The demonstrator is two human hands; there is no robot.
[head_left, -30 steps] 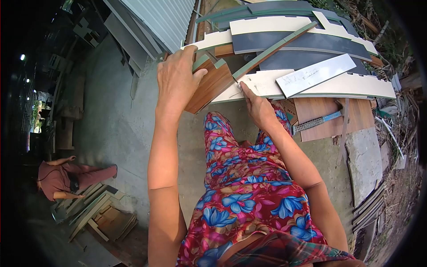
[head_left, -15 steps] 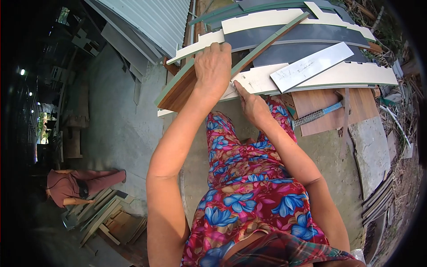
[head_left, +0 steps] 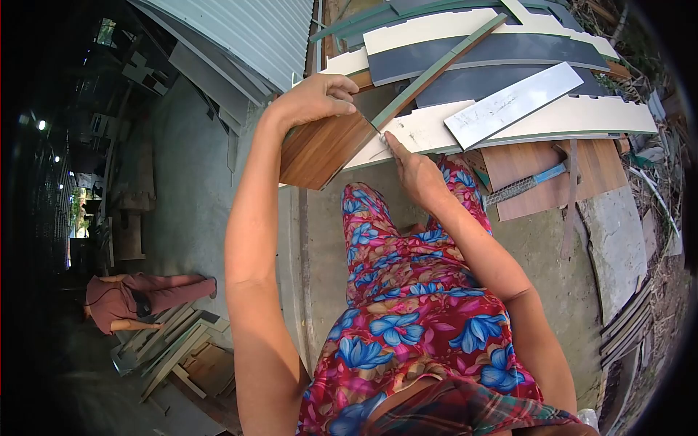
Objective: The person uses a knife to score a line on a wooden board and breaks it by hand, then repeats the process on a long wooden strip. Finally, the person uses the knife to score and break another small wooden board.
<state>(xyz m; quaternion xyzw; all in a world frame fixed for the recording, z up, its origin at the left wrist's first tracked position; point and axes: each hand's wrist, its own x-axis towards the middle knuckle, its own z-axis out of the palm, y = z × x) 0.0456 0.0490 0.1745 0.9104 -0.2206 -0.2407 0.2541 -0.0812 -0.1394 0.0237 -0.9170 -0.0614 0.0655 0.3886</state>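
Observation:
My left hand [head_left: 314, 100] is bent over the upper edge of a wood-grain board [head_left: 327, 149], its thumb near the board's corner. The board stands tilted, its brown striped face toward me. My right hand [head_left: 419, 176] is closed except for the index finger, which points at the board's right corner. A small pale bit shows at that fingertip, too small to name. Just beyond lies a long green-edged strip [head_left: 440, 69], slanting across the stacked panels. Beneath both hands is a cream panel with a notched edge [head_left: 552, 120].
A loose white board [head_left: 512, 105] lies on the stack. To the right, a hammer with a blue handle [head_left: 527, 183] rests on a brown board [head_left: 596, 174]. At the far left, a person [head_left: 120, 305] bends over piled boards [head_left: 193, 352]. Corrugated sheeting [head_left: 240, 36] stands at the upper left.
My left hand has shifted left and down with the wood-grain board, which has turned so its broad brown face shows. My right hand stays almost in place.

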